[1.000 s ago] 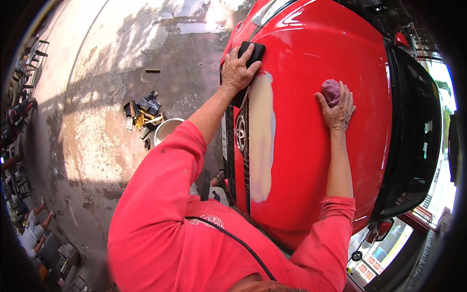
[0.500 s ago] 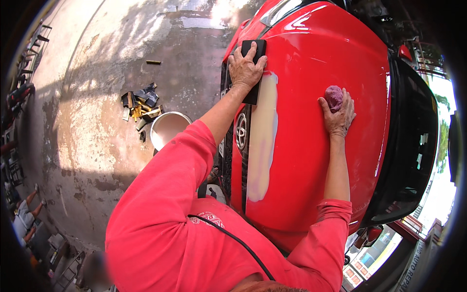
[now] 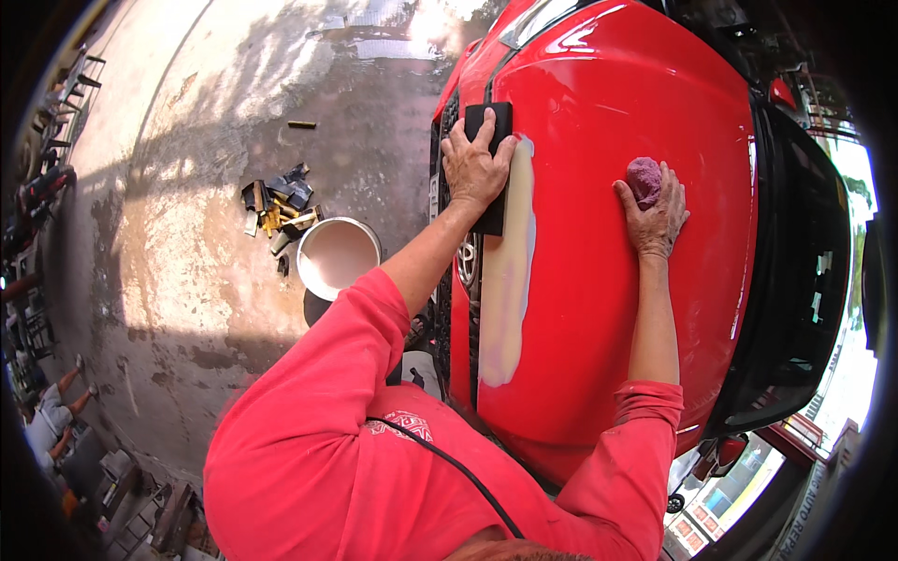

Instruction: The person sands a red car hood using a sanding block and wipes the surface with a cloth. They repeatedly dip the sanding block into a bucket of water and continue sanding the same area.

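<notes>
My left hand (image 3: 477,170) presses on a long black sanding block (image 3: 493,214), its fingers spread over the top and gripping it. The block lies along the front edge of a red car hood (image 3: 599,318), over the far end of a beige filler patch (image 3: 506,304). This patch is a long strip with faint pinkish smears. Farther right, my right hand (image 3: 659,221) rests on the hood, with a purple-pink sponge (image 3: 644,181) between its thumb and fingers. The underside of the block is hidden.
A white bucket (image 3: 339,257) of cloudy liquid stands left of the car's front. Beside it on the concrete floor lies a pile of black and yellowish blocks (image 3: 281,206), with one thin piece (image 3: 301,124) farther off. A person (image 3: 51,421) is at the far left.
My left hand has slid the sanding block nearer to me along the hood's front edge, covering more of the filler patch. My right hand and the sponge stay nearly in place.
</notes>
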`<act>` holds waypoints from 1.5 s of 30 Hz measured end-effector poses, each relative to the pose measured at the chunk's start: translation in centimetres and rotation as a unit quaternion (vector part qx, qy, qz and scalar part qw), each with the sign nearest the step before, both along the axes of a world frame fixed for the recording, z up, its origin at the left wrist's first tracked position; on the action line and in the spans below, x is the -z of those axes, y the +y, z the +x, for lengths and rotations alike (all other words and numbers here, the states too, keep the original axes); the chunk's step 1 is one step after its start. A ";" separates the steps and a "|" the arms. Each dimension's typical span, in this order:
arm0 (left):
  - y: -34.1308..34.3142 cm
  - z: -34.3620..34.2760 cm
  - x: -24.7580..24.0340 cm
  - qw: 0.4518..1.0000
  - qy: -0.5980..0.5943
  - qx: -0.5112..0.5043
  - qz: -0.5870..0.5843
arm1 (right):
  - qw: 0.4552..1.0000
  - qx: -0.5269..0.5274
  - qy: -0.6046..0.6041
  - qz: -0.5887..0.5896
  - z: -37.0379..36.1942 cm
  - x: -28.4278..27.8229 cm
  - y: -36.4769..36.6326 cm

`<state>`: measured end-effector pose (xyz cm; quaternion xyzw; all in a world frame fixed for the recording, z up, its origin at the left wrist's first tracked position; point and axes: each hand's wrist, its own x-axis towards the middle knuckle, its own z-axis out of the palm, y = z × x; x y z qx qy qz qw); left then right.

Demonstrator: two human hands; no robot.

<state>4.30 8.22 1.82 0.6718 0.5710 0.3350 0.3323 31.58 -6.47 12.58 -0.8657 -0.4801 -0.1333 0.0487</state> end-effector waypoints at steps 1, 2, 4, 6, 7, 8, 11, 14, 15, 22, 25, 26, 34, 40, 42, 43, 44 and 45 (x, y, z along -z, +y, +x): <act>-4.1 -1.3 0.3 1.000 -0.006 0.024 0.009 | 1.000 0.003 -0.001 0.004 0.1 0.1 -0.4; -8.2 -2.9 0.7 0.999 -0.012 0.046 0.023 | 1.000 0.010 0.002 0.000 0.0 0.1 -0.8; -11.4 -4.3 1.1 0.996 -0.018 0.081 0.034 | 1.000 0.021 0.002 -0.004 -0.1 -0.3 -1.0; -9.2 -3.5 1.4 0.995 -0.012 0.085 0.057 | 1.000 0.025 0.002 -0.010 -0.2 -0.6 -0.9; -5.8 -2.0 1.0 0.998 -0.009 0.064 0.018 | 1.000 0.026 0.002 -0.012 -0.4 -0.7 -0.8; -1.3 -0.6 1.3 1.000 -0.007 0.024 -0.001 | 1.000 0.018 0.002 -0.006 -0.7 -0.6 -0.2; 6.1 1.8 -2.4 0.991 0.032 -0.057 -0.116 | 1.000 0.005 -0.005 -0.002 -1.0 -0.4 1.0; -2.2 3.9 -4.0 0.998 0.056 0.025 0.003 | 1.000 0.016 -0.017 -0.002 -0.7 -0.3 0.7; -6.8 3.7 -4.4 0.991 0.056 0.086 0.081 | 1.000 0.021 -0.023 -0.003 -0.4 -0.4 0.0; 1.0 1.2 -0.5 0.995 0.037 0.041 0.077 | 1.000 0.024 -0.009 0.004 -1.8 -1.1 0.9; 5.1 0.1 1.4 0.999 0.014 -0.012 -0.044 | 1.000 0.020 -0.009 0.002 -2.0 -0.4 1.0; 0.9 1.2 0.3 0.999 0.034 0.019 0.007 | 1.000 0.028 -0.014 0.000 -1.2 -0.4 0.5; -11.4 -4.2 -0.1 0.988 -0.027 0.115 0.100 | 0.999 0.024 -0.032 -0.001 -0.5 -0.2 0.7; -13.5 -3.5 -1.4 0.999 0.002 0.046 0.017 | 0.999 0.014 -0.036 0.004 1.1 0.5 0.3; -19.4 -6.1 -1.5 0.994 0.007 0.093 0.060 | 1.000 0.010 -0.013 -0.004 0.2 0.4 0.9; -21.6 -7.0 -1.5 0.990 -0.008 0.122 0.069 | 1.000 0.019 -0.014 -0.010 0.2 -0.7 0.4; -22.7 -8.5 -1.1 0.988 -0.032 0.142 0.045 | 1.000 0.023 -0.012 -0.011 0.2 -0.6 0.6; -23.7 -9.9 -0.4 0.985 -0.058 0.163 0.017 | 1.000 0.005 -0.015 0.016 0.7 0.0 0.5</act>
